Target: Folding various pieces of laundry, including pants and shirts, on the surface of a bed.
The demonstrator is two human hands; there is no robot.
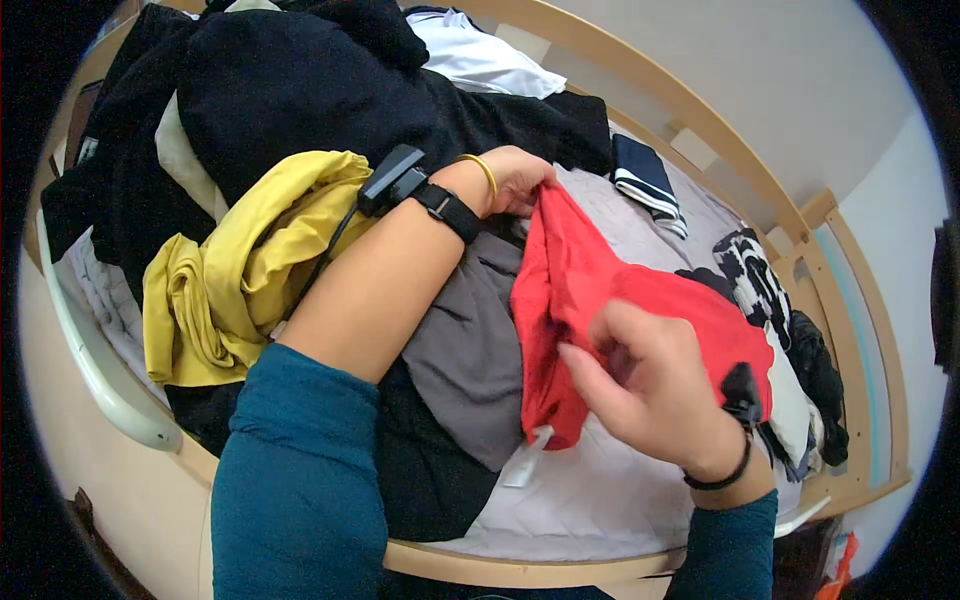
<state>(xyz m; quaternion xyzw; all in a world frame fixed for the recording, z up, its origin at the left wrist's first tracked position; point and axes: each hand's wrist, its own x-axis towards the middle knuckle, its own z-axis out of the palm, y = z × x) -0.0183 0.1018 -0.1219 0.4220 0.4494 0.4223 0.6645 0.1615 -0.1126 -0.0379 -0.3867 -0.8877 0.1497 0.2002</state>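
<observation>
My left hand (521, 180) pinches the upper edge of a red cloth garment (559, 277), its fingertips partly hidden by the fabric. The red garment hangs from that grip and spreads to the right across the bed. A white label (529, 461) sticks out at its lower end. My right hand (652, 382), slightly blurred, is over the garment's middle, thumb and index finger apart and no cloth seen between them. Its other fingers are curled and partly hidden. Beneath my left forearm lie a grey cloth (469, 352) and a crumpled yellow garment (225, 277).
Black clothing (315, 90) is heaped at the back left, near a white garment (480, 56). Folded navy cloth with white stripes (649, 180) and a black-and-white patterned cloth (750, 277) lie to the right. A wooden bed rail (720, 127) curves behind; a pale guard rail (105, 375) borders the left.
</observation>
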